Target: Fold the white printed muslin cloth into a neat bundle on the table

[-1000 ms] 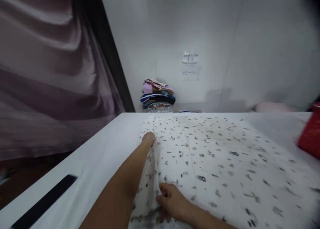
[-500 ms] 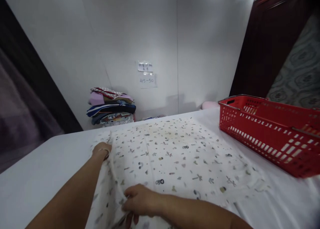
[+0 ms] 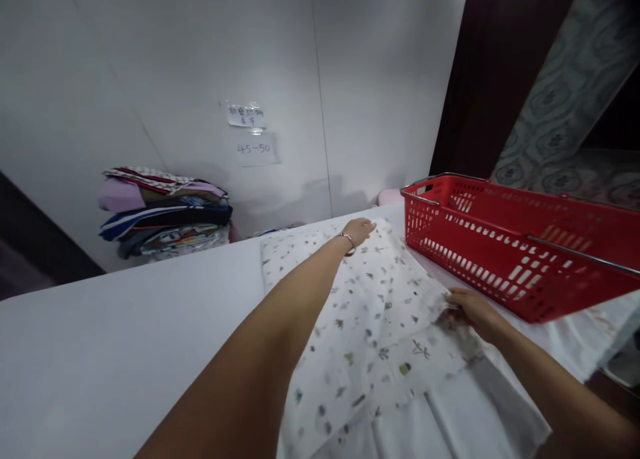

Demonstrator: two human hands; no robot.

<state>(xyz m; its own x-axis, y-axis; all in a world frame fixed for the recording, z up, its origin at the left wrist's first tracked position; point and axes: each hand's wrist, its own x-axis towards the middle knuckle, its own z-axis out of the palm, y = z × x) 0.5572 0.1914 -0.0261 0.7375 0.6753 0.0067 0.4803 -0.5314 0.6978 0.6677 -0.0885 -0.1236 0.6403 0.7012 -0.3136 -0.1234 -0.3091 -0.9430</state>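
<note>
A white cloth (image 3: 350, 312) printed with small grey, green and dark motifs lies on the white table, its left part folded over so that it is narrower. My left hand (image 3: 359, 231), with a bracelet at the wrist, reaches to the cloth's far end. Its fingers stretch out to the right over the fabric. At the cloth's right edge, my right hand (image 3: 470, 307) pinches the fabric, which is gathered and slightly raised there. The near end of the cloth shows a plain pale strip and creases.
A red plastic basket (image 3: 465, 245) with metal handles stands on the right of the table (image 3: 125, 352), close to my right hand. Folded textiles (image 3: 167, 212) are piled behind the table's far edge. Paper signs (image 3: 256, 149) hang on the wall.
My view has turned right, bringing the basket in. Both hands have gone from the cloth's left fold to its far end and right edge. The left fold now lies over to the right.
</note>
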